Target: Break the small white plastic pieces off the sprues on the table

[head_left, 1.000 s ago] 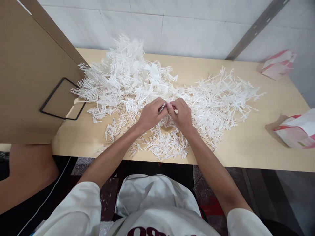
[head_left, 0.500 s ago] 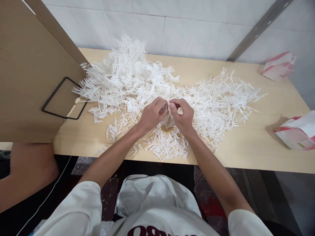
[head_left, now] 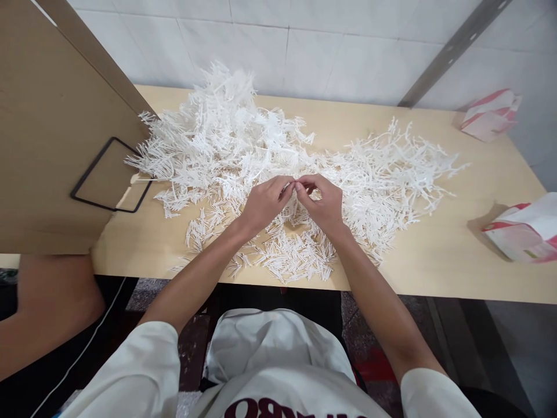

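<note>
Hands meet in the middle, just over the white plastic pieces. The left hand (head_left: 263, 204) has its fingers curled in, and its thumb and first finger pinch something small and white. The right hand (head_left: 324, 204) is curled the same way, and its fingertips touch the left hand's fingertips. Both hands seem to grip one little white plastic piece (head_left: 296, 187) between them. It is too small to say what shape it is.

A second ago a bit of the piece showed by the right thumb. Now the fingers have closed around it and the two hands are pressed closer together. So it looks like the person is in the middle of snapping or twisting the small piece, not picking up a new one.

The big pile of white plastic branches (head_left: 226, 139) lies behind the hands, toward the wall. More branches (head_left: 400, 168) spread out to the right of the hands. A heap of short white sticks (head_left: 296, 258) lies in front of the hands, near the edge of the tabletop (head_left: 435, 267).

A brown board with a black frame (head_left: 111, 174) stands to the left of the pile. Two pink and white bags (head_left: 522, 232) sit far to the right of the hands. Another person's arm (head_left: 47, 313) shows below the board.
</note>
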Tool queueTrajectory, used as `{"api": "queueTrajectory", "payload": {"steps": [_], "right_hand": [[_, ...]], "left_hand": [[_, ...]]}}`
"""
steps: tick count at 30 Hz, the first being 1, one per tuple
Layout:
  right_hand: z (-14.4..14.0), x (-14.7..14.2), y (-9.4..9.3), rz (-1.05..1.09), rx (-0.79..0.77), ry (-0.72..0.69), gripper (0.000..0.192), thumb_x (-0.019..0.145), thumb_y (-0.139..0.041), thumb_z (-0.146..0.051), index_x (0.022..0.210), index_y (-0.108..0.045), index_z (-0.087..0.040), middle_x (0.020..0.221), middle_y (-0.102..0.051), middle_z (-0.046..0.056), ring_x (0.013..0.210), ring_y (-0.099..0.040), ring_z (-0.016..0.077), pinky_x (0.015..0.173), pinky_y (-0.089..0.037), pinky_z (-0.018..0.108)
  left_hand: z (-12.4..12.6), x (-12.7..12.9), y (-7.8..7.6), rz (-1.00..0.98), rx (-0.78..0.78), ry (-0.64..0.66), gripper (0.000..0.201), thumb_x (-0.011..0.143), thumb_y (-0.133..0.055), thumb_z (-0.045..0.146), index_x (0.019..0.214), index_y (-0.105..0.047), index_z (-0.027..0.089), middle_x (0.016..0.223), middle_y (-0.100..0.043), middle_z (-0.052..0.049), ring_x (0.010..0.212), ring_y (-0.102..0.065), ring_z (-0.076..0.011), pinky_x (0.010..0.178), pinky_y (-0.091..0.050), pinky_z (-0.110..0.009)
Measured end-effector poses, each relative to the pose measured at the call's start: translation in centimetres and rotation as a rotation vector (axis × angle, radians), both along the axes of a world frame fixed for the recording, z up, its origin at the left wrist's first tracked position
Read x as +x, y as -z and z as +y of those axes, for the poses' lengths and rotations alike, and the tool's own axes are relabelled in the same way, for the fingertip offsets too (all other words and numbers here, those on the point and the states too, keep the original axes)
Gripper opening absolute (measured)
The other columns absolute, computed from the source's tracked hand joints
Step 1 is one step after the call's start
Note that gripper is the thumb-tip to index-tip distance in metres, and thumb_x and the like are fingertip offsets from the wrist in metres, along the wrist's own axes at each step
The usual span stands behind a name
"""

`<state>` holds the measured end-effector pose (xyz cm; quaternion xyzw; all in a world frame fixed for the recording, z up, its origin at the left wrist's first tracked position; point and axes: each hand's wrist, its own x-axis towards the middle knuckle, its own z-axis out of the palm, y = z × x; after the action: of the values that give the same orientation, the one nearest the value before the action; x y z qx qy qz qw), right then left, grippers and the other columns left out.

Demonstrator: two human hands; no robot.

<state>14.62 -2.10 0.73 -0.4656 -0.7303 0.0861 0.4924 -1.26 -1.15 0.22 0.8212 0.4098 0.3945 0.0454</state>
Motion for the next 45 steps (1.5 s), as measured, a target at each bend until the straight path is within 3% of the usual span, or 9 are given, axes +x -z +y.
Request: {"api": "queueTrajectory", "payload": {"steps": [7, 10, 14, 19, 26, 33, 37, 42, 45], "right_hand": [[-0.1, 0.2, 0.9, -0.047, 0.103, 0.092, 0.009, 0.077, -0.055, -0.017, 0.078, -0.061, -0.023, 0.069, -0.065, -0.003, 0.059, -0.057, 0.0101, 0.059, -0.050, 0.027], [-0.1, 0.3, 0.9, -0.011, 0.133, 0.147, 0.010, 0.079, -0.055, -0.017, 0.081, -0.063, -0.023, 0.071, -0.066, -0.002, 0.061, -0.059, 0.0111, 0.062, -0.052, 0.029], [0.1, 0.3, 0.4, 0.043, 0.108, 0.128, 0.014, 0.087, -0.056, -0.026, 0.096, -0.066, -0.024, 0.085, -0.068, 0.001, 0.072, -0.063, 0.0128, 0.071, -0.055, 0.031], [0.4, 0.2, 0.1, -0.024, 0.065, -0.003, 0.024, 0.091, -0.055, -0.039, 0.110, -0.065, -0.028, 0.112, -0.066, 0.004, 0.107, -0.062, 0.0184, 0.091, -0.053, 0.038], [0.6, 0.3, 0.6, -0.162, 0.090, -0.073, 0.018, 0.095, -0.048, -0.035, 0.095, -0.063, -0.025, 0.092, -0.070, 0.002, 0.088, -0.062, 0.0154, 0.081, -0.050, 0.034], [0.4, 0.5, 0.3, -0.187, -0.085, -0.113, 0.008, 0.089, -0.048, -0.025, 0.082, -0.051, -0.022, 0.077, -0.055, 0.000, 0.071, -0.050, 0.0127, 0.061, -0.039, 0.027], [0.6, 0.6, 0.3, -0.198, -0.103, -0.116, 0.014, 0.081, -0.046, -0.018, 0.068, -0.042, -0.021, 0.064, -0.044, -0.003, 0.059, -0.039, 0.0102, 0.056, -0.031, 0.026], [0.5, 0.5, 0.5, -0.172, -0.029, -0.084, 0.017, 0.078, -0.043, -0.017, 0.064, -0.034, -0.021, 0.058, -0.037, -0.004, 0.054, -0.033, 0.0092, 0.053, -0.026, 0.026], [0.2, 0.4, 0.5, -0.134, 0.033, -0.086, 0.017, 0.081, -0.043, -0.019, 0.066, -0.034, -0.022, 0.059, -0.036, -0.005, 0.054, -0.033, 0.0088, 0.053, -0.026, 0.026]], "left_hand": [[0.1, -0.2, 0.4, 0.185, 0.159, -0.011, 0.024, 0.097, -0.039, 0.024, 0.080, -0.054, 0.017, 0.066, -0.061, -0.001, 0.055, -0.052, -0.0085, 0.050, -0.032, -0.024], [0.5, -0.6, 0.2, 0.103, 0.200, -0.112, 0.022, 0.096, -0.038, 0.022, 0.080, -0.053, 0.017, 0.064, -0.059, 0.000, 0.052, -0.048, -0.0079, 0.048, -0.030, -0.024], [0.6, -0.8, -0.5, -0.139, -0.001, -0.069, 0.019, 0.098, -0.039, 0.030, 0.097, -0.054, 0.019, 0.071, -0.061, 0.001, 0.057, -0.052, -0.0069, 0.056, -0.040, -0.022], [0.4, -0.5, -0.5, -0.190, -0.160, 0.087, 0.021, 0.100, -0.036, 0.033, 0.100, -0.053, 0.021, 0.075, -0.062, 0.001, 0.061, -0.055, -0.0060, 0.061, -0.043, -0.020], [0.0, -0.4, -0.3, -0.100, -0.132, 0.073, 0.018, 0.099, -0.035, 0.025, 0.096, -0.052, 0.020, 0.075, -0.063, 0.001, 0.062, -0.056, -0.0077, 0.059, -0.042, -0.021], [0.1, -0.4, -0.2, 0.073, -0.007, 0.093, 0.020, 0.098, -0.034, 0.026, 0.097, -0.052, 0.018, 0.080, -0.065, -0.002, 0.065, -0.059, -0.0094, 0.055, -0.039, -0.022], [-0.1, -0.2, 0.0, 0.143, 0.086, 0.086, 0.022, 0.099, -0.035, 0.028, 0.094, -0.053, 0.017, 0.076, -0.066, -0.001, 0.063, -0.059, -0.0089, 0.054, -0.039, -0.022], [-0.1, -0.1, 0.2, 0.096, 0.123, 0.087, 0.018, 0.097, -0.039, 0.025, 0.090, -0.053, 0.017, 0.072, -0.063, 0.001, 0.058, -0.053, -0.0062, 0.052, -0.037, -0.021], [0.5, -0.5, 0.0, -0.026, 0.088, 0.009, 0.012, 0.093, -0.044, 0.022, 0.086, -0.052, 0.018, 0.066, -0.058, 0.003, 0.054, -0.047, -0.0055, 0.051, -0.035, -0.020]]}}
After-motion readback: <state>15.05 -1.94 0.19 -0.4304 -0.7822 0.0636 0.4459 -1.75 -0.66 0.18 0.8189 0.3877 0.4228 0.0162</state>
